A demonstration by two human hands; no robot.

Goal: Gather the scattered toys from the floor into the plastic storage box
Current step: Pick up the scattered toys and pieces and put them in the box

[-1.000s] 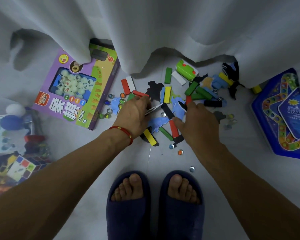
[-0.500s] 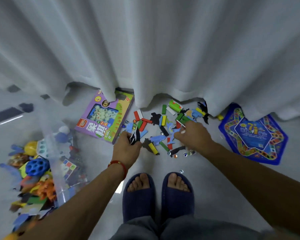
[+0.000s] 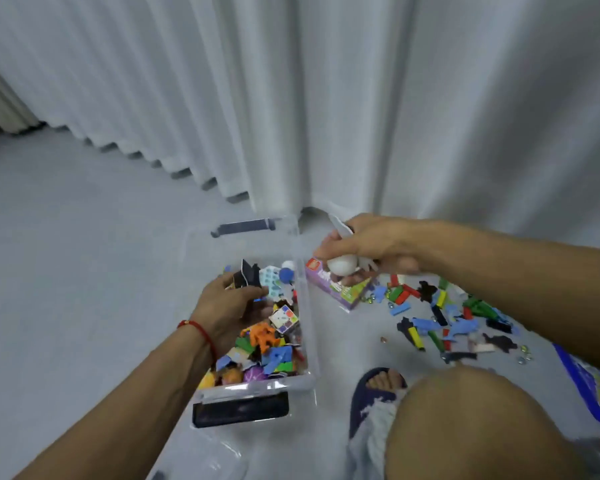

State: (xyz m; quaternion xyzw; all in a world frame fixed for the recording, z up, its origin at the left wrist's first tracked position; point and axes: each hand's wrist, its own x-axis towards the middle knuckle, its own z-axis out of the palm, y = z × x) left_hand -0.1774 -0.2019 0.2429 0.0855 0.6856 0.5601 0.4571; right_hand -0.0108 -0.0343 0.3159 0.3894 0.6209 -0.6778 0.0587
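Storage box: the clear plastic storage box [image 3: 305,327] stands on the grey floor [image 3: 84,271] in front of the white curtain [image 3: 361,98], already heaped with mixed coloured toys, a dark latch at its near end.
Left hand: the left hand [image 3: 227,306] is inside the box, above the heap, fingers curled round black flat pieces [image 3: 247,273] that stick up past the fingertips; a red cord is round the wrist.
Right hand: the right hand [image 3: 364,247] hovers just outside the box's right wall, near its far corner, clutching a white ball [image 3: 342,265] underneath and some pale flat pieces; what those pieces are is hard to make out through the blur.
Purple game box: the purple game box [image 3: 340,289] lies on the floor directly under the right hand, just beside the storage box.
Scattered toys: coloured blocks and foam shapes [image 3: 440,320] with a few marbles are spread on the floor to the right, well apart from both hands.
Blue board: a blue game board [image 3: 589,386] lies at the far right edge.
Foot: a foot in a dark slipper [image 3: 371,393] rests between box and knee.
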